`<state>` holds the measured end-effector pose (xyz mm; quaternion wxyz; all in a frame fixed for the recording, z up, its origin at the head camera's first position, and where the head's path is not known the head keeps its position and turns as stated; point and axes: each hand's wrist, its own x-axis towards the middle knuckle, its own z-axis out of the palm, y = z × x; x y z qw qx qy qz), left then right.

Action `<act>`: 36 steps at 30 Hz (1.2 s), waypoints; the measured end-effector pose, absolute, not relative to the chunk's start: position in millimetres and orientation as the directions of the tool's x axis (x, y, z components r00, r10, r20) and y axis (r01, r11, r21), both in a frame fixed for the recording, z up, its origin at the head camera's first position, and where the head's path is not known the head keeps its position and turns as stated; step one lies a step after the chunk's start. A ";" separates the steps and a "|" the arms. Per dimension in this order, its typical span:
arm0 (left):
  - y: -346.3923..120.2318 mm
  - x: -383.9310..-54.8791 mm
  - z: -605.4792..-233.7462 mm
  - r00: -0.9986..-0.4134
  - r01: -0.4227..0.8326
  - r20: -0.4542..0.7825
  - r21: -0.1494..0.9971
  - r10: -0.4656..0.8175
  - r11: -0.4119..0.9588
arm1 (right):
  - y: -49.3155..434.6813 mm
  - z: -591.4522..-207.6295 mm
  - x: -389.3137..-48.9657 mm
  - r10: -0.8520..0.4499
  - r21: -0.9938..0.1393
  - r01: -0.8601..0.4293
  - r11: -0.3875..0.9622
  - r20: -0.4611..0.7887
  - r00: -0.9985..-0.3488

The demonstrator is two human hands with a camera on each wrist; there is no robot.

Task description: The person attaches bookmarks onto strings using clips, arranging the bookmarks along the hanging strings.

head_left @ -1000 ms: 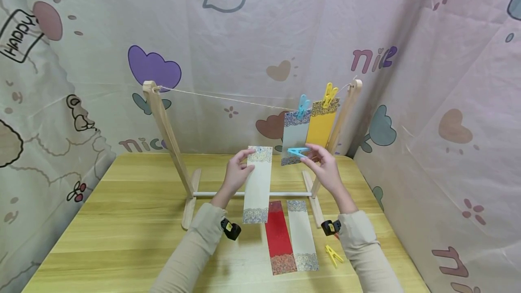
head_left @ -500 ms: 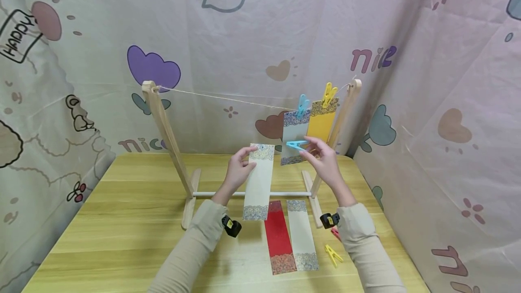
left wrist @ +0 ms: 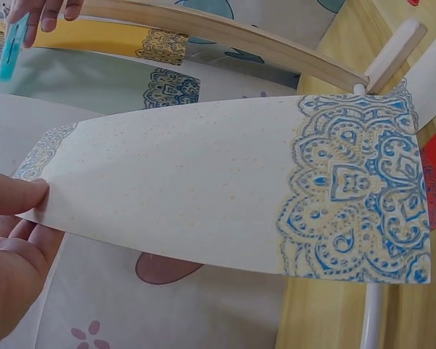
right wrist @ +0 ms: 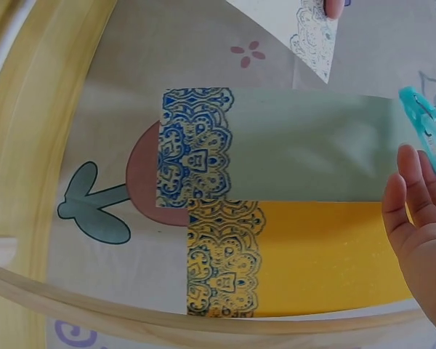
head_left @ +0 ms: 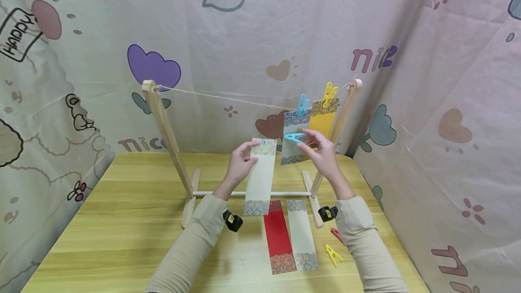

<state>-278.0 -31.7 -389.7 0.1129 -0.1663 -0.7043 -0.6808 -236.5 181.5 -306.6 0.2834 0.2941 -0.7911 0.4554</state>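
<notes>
Between thumb and fingers my left hand (head_left: 239, 163) pinches a cream bookmark (head_left: 260, 177) by its upper left edge. In the left wrist view the bookmark (left wrist: 189, 182) shows blue and tan lace patterns at both ends. My right hand (head_left: 323, 150) pinches a light blue clothespin (head_left: 295, 137), which points left in front of a hanging pale grey-green bookmark (head_left: 290, 149). That bookmark is held on the string (head_left: 220, 97) by another light blue clothespin (head_left: 303, 106). Beside it hangs a yellow bookmark (head_left: 324, 119) under a yellow clothespin (head_left: 329, 94).
A wooden stand with a left post (head_left: 168, 134) and right post (head_left: 344, 114) carries the string. A white rod (head_left: 220, 193) joins its feet. On the table (head_left: 101, 220) lie a red bookmark (head_left: 278, 234), another cream bookmark (head_left: 302, 236), a yellow clothespin (head_left: 333, 255) and a red clothespin (head_left: 336, 234).
Both hands have risen toward the string, the left with the cream bookmark and slightly rightward, the right with the light blue clothespin. The red clothespin on the table is now more visible.
</notes>
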 end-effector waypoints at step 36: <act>-35.3 -268.4 -335.4 -0.886 0.455 0.454 0.890 0.090 -0.009 | 165.0 -269.6 -243.0 -0.160 -0.573 -0.730 0.373 0.735 -0.659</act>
